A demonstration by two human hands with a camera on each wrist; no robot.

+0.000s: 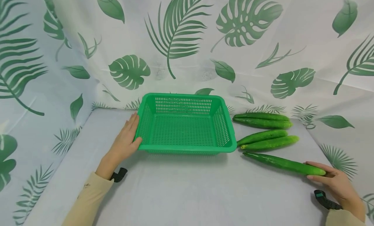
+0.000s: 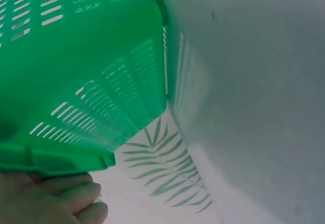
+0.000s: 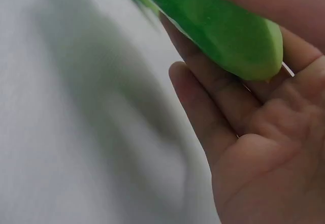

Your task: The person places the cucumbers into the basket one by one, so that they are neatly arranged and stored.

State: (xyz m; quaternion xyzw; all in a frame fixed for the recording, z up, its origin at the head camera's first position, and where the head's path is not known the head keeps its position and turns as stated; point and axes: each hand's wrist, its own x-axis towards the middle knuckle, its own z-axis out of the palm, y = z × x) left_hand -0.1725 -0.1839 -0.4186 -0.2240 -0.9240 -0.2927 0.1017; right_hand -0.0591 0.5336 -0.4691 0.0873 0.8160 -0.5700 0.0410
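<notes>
A green plastic basket point(image 1: 187, 125) with slotted walls sits in the middle of the frame on the white-covered desk point(image 1: 181, 193), its inside bare. The left hand point(image 1: 126, 140) lies against the basket's left wall, fingers straight along the rim and the thumb hooked at the near left corner; in the left wrist view the fingers point(image 2: 66, 196) curl up under the basket's point(image 2: 76, 82) lower edge, so it grips that corner.

At lower right of the frame the right hand point(image 1: 333, 180) holds the blunt end of a long cucumber point(image 1: 284, 164) that lies flat on the desk, pointing up and left toward the basket's near right corner without touching it. The right wrist view shows the cucumber's point(image 3: 218, 28) end resting across the fingers point(image 3: 203, 112) with the thumb over it.

Four more cucumbers lie to the right of the basket: a pair point(image 1: 261, 120) side by side farther back, and another pair point(image 1: 267, 140) nearer, their tips just beside the basket's right rim. A leaf-printed cloth point(image 1: 181, 41) hangs behind and at both sides.
</notes>
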